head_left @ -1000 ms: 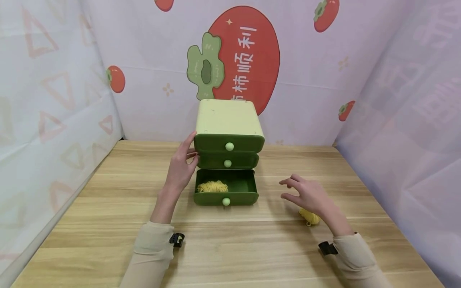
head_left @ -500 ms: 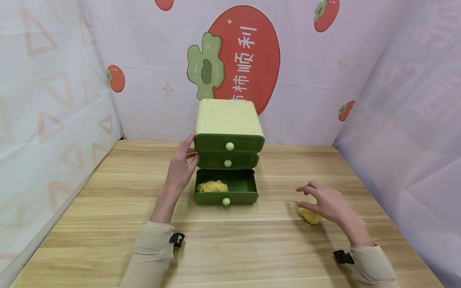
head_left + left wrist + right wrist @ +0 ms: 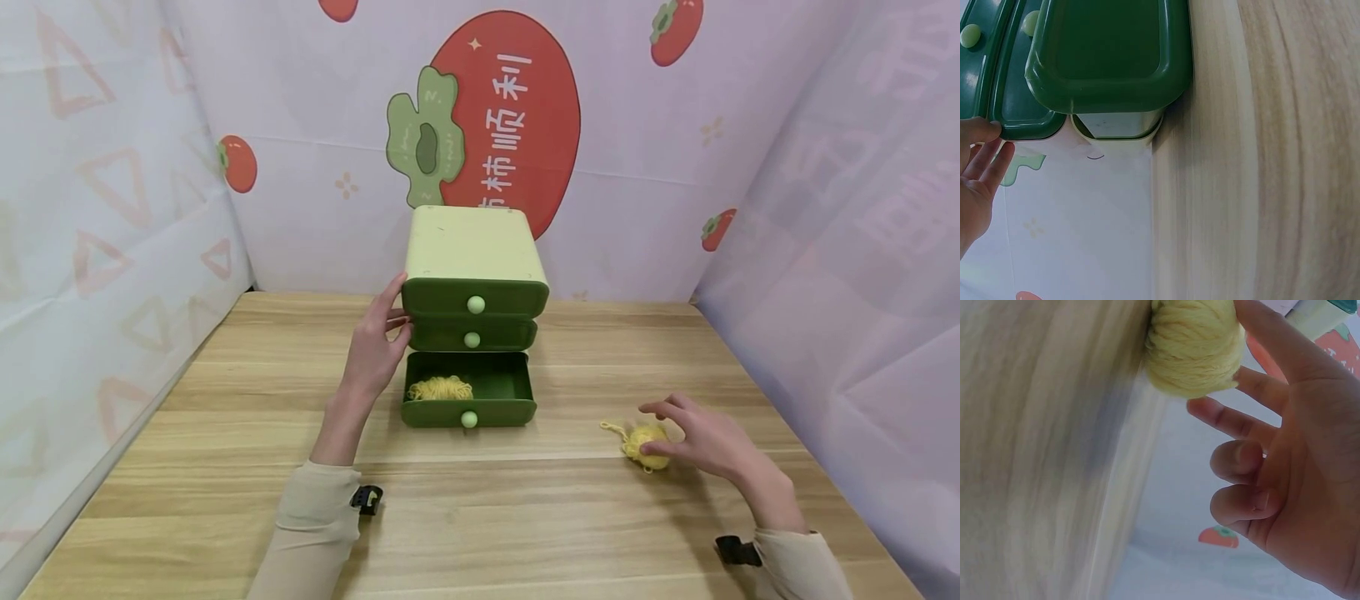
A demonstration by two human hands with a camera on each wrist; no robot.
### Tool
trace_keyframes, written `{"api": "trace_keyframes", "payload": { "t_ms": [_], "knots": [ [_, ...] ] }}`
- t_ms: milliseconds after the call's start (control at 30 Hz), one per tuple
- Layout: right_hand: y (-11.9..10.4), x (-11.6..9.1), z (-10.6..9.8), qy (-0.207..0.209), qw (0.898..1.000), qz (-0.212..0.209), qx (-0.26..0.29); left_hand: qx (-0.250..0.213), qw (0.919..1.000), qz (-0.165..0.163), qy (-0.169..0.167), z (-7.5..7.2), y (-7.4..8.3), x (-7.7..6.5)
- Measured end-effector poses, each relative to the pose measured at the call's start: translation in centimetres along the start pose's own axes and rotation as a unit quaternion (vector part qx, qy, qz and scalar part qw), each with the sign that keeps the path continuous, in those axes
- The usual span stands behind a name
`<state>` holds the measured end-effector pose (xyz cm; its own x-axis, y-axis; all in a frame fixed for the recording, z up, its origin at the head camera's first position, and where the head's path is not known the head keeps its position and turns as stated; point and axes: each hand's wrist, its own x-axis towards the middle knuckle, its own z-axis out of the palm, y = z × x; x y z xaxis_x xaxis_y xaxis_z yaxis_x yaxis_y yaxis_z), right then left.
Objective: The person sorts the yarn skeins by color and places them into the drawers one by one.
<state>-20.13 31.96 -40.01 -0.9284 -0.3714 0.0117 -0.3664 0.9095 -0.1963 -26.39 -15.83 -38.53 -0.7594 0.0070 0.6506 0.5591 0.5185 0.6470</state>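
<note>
In the head view, a small drawer cabinet (image 3: 477, 242) with a cream top and green drawer fronts stands at mid-table. Its bottom drawer (image 3: 506, 413) is pulled out, with a yellow yarn ball (image 3: 439, 388) in its left half. My left hand (image 3: 372, 350) rests against the cabinet's left side, its fingertips (image 3: 1005, 149) at the edge of the drawer fronts. On the right lies another yellow ball of yarn (image 3: 647, 443) with a loose strand. My right hand (image 3: 708, 437) is at it, thumb overlapping its near side and forefinger just above, ring and little fingers bent in.
The wooden table (image 3: 480, 517) runs up to a printed cloth backdrop (image 3: 315, 225) behind the cabinet. Cloth walls close in the left and right sides. The middle drawer (image 3: 495, 333) and top drawer (image 3: 442, 297) are pushed in.
My right hand has moved right and down to the yarn ball on the table, and more of the loose strand shows now. The left hand stays at the cabinet's side.
</note>
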Motion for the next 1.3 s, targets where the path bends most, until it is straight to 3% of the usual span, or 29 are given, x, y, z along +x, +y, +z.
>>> {"api": "trace_keyframes", "payload": {
  "t_ms": [267, 933, 1300],
  "knots": [
    [0.4, -0.2, 0.3, -0.02, 1.0, -0.015, 0.011, 0.0, 1.0, 0.004, 0.002, -0.1, 0.0, 0.0],
    [-1.6, 1.4, 0.8, 0.033, 0.998, -0.054, -0.005, 0.0, 1.0, 0.001, -0.003, -0.3, 0.4, 0.0],
    [-3.2, 3.2, 0.5, 0.079, 0.99, -0.118, -0.013, 0.001, 1.0, -0.001, -0.005, -0.3, 0.3, 0.0]
  ]
}}
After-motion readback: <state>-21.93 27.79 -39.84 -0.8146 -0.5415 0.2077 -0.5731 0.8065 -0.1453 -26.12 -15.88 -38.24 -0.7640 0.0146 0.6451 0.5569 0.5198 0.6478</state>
